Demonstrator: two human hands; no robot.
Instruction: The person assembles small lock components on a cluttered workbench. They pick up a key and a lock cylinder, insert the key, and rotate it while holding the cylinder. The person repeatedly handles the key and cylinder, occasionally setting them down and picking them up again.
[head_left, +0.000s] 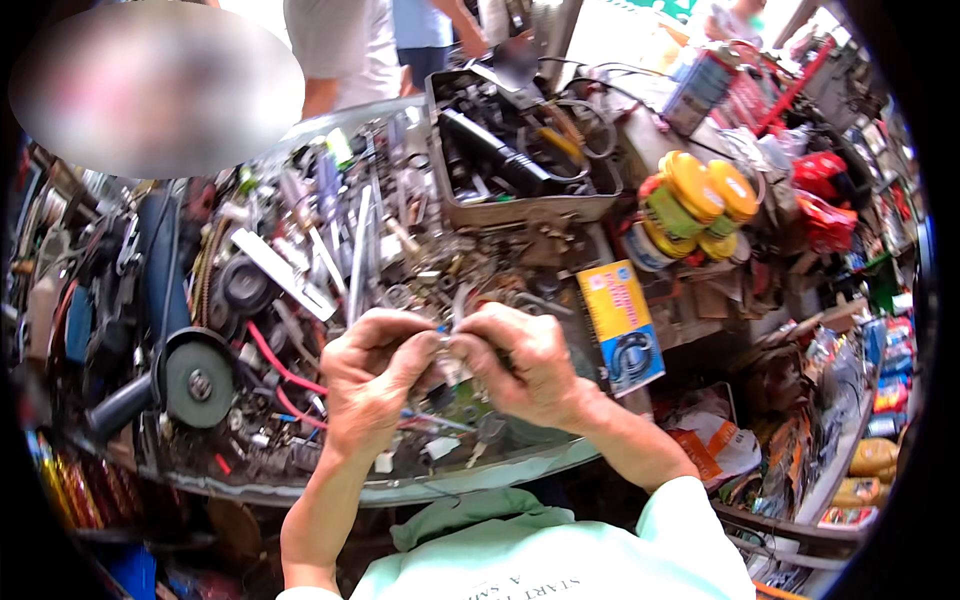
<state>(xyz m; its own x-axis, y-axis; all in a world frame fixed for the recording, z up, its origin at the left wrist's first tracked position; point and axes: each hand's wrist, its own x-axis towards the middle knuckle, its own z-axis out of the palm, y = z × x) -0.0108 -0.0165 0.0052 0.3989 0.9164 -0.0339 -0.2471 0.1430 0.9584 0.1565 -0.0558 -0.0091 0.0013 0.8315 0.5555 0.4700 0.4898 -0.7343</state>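
Both my hands meet over the front part of a cluttered workbench. My left hand (370, 375) is closed, its thumb and forefinger pinching a small shiny metal piece (444, 343). From the other side my right hand (525, 362) grips the same piece between thumb and bent fingers. Fingertips cover most of it, so its exact kind is hidden. Beneath and around the hands lie loose small metal parts, a key (487, 438) and a bent red tube (275, 358), which passes beside my left hand.
An angle grinder with a green disc (199, 378) lies at the left. A metal box of tools (530, 208) stands at the back. Right of my hands are a yellow-and-blue booklet (620, 325) and yellow-lidded tubs (690, 190). People stand beyond the bench's far edge.
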